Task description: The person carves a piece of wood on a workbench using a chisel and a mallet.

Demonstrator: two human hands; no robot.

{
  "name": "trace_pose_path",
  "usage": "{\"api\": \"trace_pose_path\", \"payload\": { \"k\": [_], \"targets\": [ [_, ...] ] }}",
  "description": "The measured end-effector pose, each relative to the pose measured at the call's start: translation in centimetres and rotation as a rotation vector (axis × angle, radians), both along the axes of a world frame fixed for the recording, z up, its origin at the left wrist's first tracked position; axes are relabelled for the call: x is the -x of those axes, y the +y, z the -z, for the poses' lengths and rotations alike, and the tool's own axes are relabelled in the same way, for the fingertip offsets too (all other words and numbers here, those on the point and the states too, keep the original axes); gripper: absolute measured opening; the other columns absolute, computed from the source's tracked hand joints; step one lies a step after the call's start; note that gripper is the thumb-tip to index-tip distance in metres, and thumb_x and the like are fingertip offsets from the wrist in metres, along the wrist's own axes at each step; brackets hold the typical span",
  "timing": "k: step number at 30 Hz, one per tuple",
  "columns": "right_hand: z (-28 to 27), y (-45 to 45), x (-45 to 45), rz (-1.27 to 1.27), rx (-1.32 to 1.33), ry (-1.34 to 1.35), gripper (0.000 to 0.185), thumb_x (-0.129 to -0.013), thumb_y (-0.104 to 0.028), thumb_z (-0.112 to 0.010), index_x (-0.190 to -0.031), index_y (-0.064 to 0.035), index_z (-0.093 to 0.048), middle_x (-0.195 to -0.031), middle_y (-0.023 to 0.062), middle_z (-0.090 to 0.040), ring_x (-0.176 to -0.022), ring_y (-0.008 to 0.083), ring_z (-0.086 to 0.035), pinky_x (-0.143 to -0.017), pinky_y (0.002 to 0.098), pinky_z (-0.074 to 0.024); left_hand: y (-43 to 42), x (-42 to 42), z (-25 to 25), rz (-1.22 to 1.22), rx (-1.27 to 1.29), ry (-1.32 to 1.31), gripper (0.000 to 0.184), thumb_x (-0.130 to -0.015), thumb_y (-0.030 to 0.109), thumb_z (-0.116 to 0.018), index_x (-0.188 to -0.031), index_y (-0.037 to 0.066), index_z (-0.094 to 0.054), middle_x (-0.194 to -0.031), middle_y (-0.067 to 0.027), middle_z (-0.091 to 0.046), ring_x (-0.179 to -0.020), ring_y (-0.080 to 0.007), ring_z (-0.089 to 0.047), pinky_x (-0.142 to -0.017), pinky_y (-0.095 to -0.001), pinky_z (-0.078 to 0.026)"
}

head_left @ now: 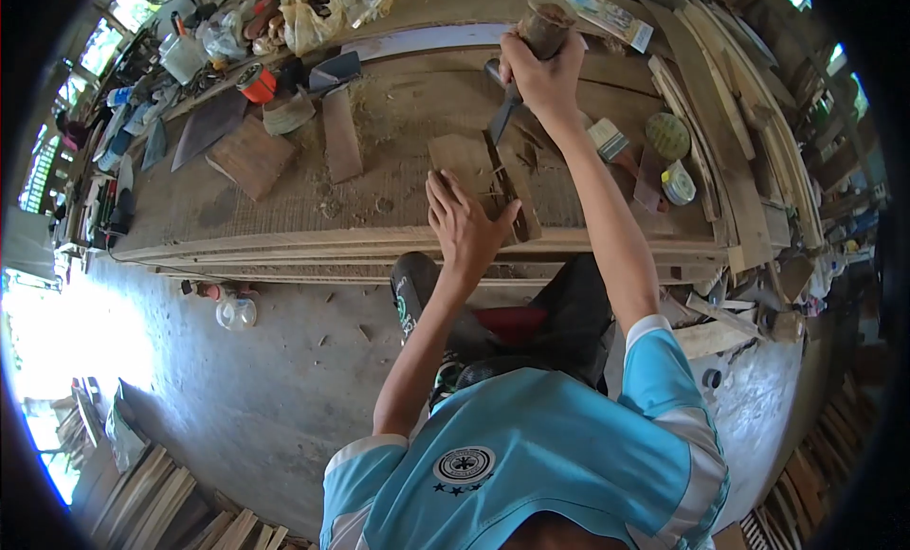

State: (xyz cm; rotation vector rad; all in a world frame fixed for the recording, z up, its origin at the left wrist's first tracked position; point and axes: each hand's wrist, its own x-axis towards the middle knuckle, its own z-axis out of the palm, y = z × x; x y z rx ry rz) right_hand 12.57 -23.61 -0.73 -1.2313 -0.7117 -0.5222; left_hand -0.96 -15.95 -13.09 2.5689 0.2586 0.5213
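Note:
My right hand [547, 81] is wrapped round the thick wooden handle of a chisel [502, 119], whose metal blade points down at a piece of wood [459, 155]. The round top of the handle shows above my fist. A dark, splintered groove runs along this piece near its right side, and the blade tip is at the groove's far end; whether it touches cannot be made out. My left hand [459, 226] lies on the near part of the same piece with fingers stretched out, the thumb reaching across the groove. Wood shavings and chips lie around it.
On the right of the bench [398, 195] are a paintbrush [608, 138], a round greenish lid [668, 136], a small tin [678, 184] and long boards [725, 95]. Leftward lie loose wood pieces [251, 157], an orange can [256, 83] and plastic bags [318, 24].

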Motion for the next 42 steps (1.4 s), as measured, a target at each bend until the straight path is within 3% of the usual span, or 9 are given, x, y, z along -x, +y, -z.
{"api": "trace_pose_path", "payload": {
  "k": [22,24,28,30,31,33,36,40,42],
  "targets": [
    [-1.7,2.8,1.4,-0.14,0.471,0.105,0.027,-0.068,-0.02,-0.062,-0.085,-0.0026,-0.05,-0.053,0.0007,-0.047,-0.044,0.0076,-0.045,-0.041,0.0253,-0.0363,-1.4,0.5,-0.8,-0.026,0.227,0.191,0.095,-0.067,0.043,-0.063,-0.127,-0.006,-0.008,-0.13,-0.0298,-0.011,-0.121,-0.0411,-0.013,-0.094,-0.0497,-0.021],
    [-1.8,1.6,2.0,-0.18,0.464,0.106,0.031,-0.069,-0.021,-0.063,-0.09,-0.0018,-0.049,-0.061,0.0022,-0.049,-0.052,0.0092,-0.049,-0.048,0.025,-0.0404,0.7,-1.0,-3.0,0.122,0.186,-0.174,0.09,-0.068,0.032,-0.065,-0.128,-0.002,-0.008,-0.128,-0.0271,-0.02,-0.12,-0.0375,-0.02,-0.094,-0.0459,-0.024],
    [-0.2,0.4,1.3,-0.177,0.481,-0.004,0.037,-0.072,-0.027,-0.061,-0.096,-0.0009,-0.049,-0.073,0.0058,-0.052,-0.066,0.0127,-0.052,-0.061,0.026,-0.0425,2.7,-7.7,-9.0,0.587,0.826,-0.109,0.052,-0.07,0.009,-0.062,-0.114,-0.004,-0.037,-0.097,-0.0148,-0.052,-0.078,-0.0215,-0.054,-0.062,-0.0315,-0.045],
    [0.3,-1.1,1.0,0.205,0.843,-0.464,0.042,-0.076,-0.031,-0.057,-0.102,0.001,-0.048,-0.082,0.0096,-0.054,-0.076,0.0158,-0.051,-0.071,0.0279,-0.0408,2.5,-11.0,-6.3,0.603,1.11,-0.301,0.037,-0.069,0.006,-0.061,-0.101,-0.004,-0.045,-0.085,-0.0118,-0.054,-0.068,-0.0175,-0.053,-0.054,-0.0285,-0.042],
    [-1.0,-2.9,3.5,-0.229,0.529,0.001,0.05,-0.078,-0.037,-0.053,-0.107,0.0027,-0.045,-0.089,0.0132,-0.054,-0.081,0.0188,-0.051,-0.075,0.0297,-0.039,2.5,-11.9,-5.5,0.608,1.39,-0.494,0.022,-0.069,0.003,-0.06,-0.088,-0.005,-0.053,-0.073,-0.0088,-0.057,-0.058,-0.0136,-0.052,-0.046,-0.0255,-0.04],
    [1.9,-6.7,3.1,0.137,0.577,0.423,0.039,-0.081,-0.029,-0.049,-0.101,0.0043,-0.046,-0.099,0.0198,-0.052,-0.086,0.0274,-0.053,-0.074,0.0354,-0.0428,2.6,-11.0,-7.4,0.654,1.295,-0.405,0.011,-0.07,0.001,-0.059,-0.079,-0.002,-0.053,-0.065,-0.0073,-0.054,-0.053,-0.0136,-0.05,-0.044,-0.0272,-0.037],
    [12.4,-9.9,2.2,0.739,1.409,0.41,0.033,-0.078,-0.018,-0.05,-0.102,0.0048,-0.046,-0.1,0.0221,-0.051,-0.089,0.0341,-0.052,-0.073,0.0377,-0.0455,2.2,-9.5,-8.0,0.662,1.235,-0.365,0.014,-0.072,-0.001,-0.058,-0.06,0.002,-0.051,-0.049,-0.0043,-0.047,-0.045,-0.0123,-0.045,-0.042,-0.0265,-0.032],
    [14.3,-10.5,0.5,0.803,1.603,0.297,0.035,-0.076,-0.017,-0.051,-0.103,0.0055,-0.046,-0.098,0.0228,-0.051,-0.088,0.0359,-0.052,-0.073,0.0408,-0.0453,2.2,-10.2,-7.9,0.728,1.259,-0.281,0.018,-0.072,0.003,-0.06,-0.059,0.005,-0.049,-0.049,-0.0008,-0.045,-0.044,-0.0089,-0.038,-0.043,-0.0248,-0.028],
    [14.3,-10.7,-1.6,0.43,1.682,0.302,0.034,-0.075,-0.01,-0.048,-0.104,0.0073,-0.045,-0.093,0.0243,-0.053,-0.084,0.0337,-0.054,-0.07,0.0419,-0.0451,1.8,-10.1,-8.5,0.763,1.096,-0.232,0.02,-0.073,0.006,-0.06,-0.057,0.006,-0.048,-0.049,0.0004,-0.044,-0.044,-0.0076,-0.038,-0.043,-0.025,-0.029]
  ]
}}
